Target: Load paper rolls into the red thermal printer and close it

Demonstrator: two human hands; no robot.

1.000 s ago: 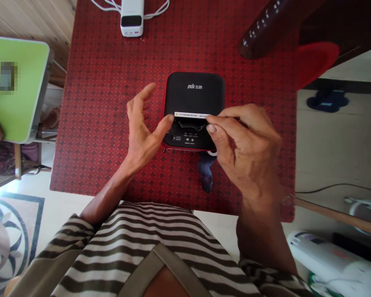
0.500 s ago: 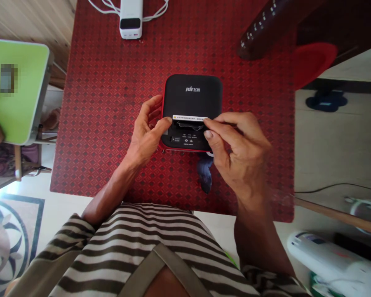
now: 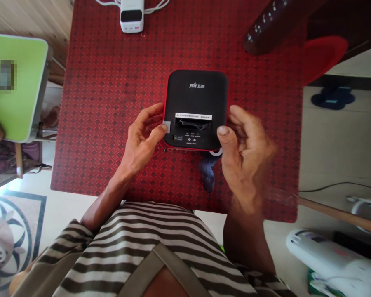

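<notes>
The left hand curls against the left edge of the small black-and-red printer, thumb pressing its grey tab, while the right hand hangs half-open just beside it.

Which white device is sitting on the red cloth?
The small white box with the dark display, at the far end of the red cloth; the larger white appliance lies off the cloth, lower right.
</notes>
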